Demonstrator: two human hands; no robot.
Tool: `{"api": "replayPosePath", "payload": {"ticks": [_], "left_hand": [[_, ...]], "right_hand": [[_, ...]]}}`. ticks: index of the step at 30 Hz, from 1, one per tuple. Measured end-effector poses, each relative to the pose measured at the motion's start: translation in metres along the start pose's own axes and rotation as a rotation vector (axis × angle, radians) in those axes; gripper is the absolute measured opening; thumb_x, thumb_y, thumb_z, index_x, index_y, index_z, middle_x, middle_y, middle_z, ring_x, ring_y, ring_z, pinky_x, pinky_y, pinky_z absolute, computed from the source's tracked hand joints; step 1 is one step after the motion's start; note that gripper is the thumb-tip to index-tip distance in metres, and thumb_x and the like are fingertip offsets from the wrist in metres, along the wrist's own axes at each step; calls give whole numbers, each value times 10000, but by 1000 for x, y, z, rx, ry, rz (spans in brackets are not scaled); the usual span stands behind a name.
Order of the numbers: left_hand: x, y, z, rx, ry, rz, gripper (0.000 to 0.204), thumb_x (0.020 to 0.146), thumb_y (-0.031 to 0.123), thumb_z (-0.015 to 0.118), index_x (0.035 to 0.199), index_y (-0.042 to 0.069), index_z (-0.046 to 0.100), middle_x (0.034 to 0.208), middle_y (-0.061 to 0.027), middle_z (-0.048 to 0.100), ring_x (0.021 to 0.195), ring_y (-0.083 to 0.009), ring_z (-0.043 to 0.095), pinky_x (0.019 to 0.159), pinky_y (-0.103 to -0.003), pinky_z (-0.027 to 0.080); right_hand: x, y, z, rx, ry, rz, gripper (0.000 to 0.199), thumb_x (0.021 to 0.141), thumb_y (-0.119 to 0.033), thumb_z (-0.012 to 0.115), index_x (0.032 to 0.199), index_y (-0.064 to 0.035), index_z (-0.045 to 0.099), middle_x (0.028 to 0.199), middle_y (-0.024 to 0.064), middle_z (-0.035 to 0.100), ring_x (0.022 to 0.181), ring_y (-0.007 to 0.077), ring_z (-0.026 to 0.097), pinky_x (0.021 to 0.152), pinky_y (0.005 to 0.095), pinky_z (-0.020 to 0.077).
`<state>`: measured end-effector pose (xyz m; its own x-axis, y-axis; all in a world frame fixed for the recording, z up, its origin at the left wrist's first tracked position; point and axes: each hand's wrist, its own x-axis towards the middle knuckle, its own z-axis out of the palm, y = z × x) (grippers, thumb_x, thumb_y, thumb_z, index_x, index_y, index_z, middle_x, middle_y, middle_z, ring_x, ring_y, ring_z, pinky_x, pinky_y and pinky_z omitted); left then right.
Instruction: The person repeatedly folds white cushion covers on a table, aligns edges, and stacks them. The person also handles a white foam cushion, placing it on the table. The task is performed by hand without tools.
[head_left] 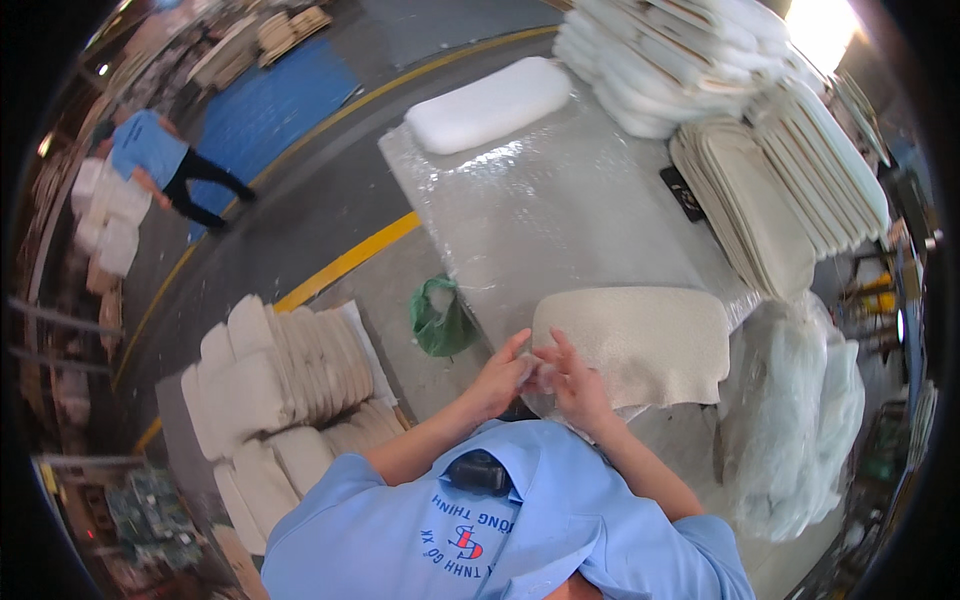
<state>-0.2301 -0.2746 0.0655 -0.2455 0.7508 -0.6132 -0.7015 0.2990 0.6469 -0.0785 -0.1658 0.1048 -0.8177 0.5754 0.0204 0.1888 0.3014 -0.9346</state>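
Close to the table's near edge, my left hand (500, 384) and my right hand (580, 388) meet with fingertips almost touching. Some fingers of both are bent inward around a small pale patch that I cannot make out; other fingers point upward. Just beyond and to the right lies a beige padded seat panel (640, 340), flat on the plastic-covered table (560, 220). My right hand overlaps its left lower corner.
A white wrapped pad (490, 105) lies at the table's far left. Beige panels (745, 205) and wrapped stacks (680, 60) stand at the right and back. More cushions (290, 370) are piled left, near a green bag (440, 318). Plastic film (790, 420) hangs right. A person (150, 150) walks far left.
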Motion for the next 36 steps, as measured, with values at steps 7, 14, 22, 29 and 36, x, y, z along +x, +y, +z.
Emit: {"api": "replayPosePath", "payload": {"ticks": [7,14,22,29,36], "left_hand": [[-39,-20,-1,-367,-32,83,580,1125,197,524,1673,261,343,1240,-29,646,1057,-189,677,905,-373,580],[-84,-59,8,-317,-93,131,418,1130,303,576,1509,126,577,1214,-7,708,1044,-145,688,901,-356,579],[-87,-90,-16,-257,284,87,330,1122,144,537,1414,78,675,1194,-55,741,976,-177,736,841,-344,614],[-43,-21,-101,-133,574,355,217,1056,91,555,1251,33,632,1139,-160,724,995,-246,752,868,-380,622],[51,53,-168,494,941,333,258,928,158,692,1177,101,649,1146,-212,737,1101,-421,703,904,-508,540]], "right_hand": [[3,-6,18,-343,-271,-312,797,879,-42,732,1611,-74,417,1264,132,748,1200,377,686,1057,454,553],[-23,-3,14,-333,-259,-280,774,844,5,726,1572,-128,499,1160,161,739,1098,372,708,924,481,598],[-36,-25,51,-253,-469,-158,837,880,-17,725,1635,-108,376,1557,239,467,1361,437,566,1086,506,530],[27,21,-47,-397,63,-45,737,965,-165,712,1605,27,401,1642,247,431,1556,434,355,1287,506,258],[43,100,-60,-988,238,9,573,1081,-363,618,1519,-4,526,1544,246,547,1455,485,468,1225,625,343]]}}
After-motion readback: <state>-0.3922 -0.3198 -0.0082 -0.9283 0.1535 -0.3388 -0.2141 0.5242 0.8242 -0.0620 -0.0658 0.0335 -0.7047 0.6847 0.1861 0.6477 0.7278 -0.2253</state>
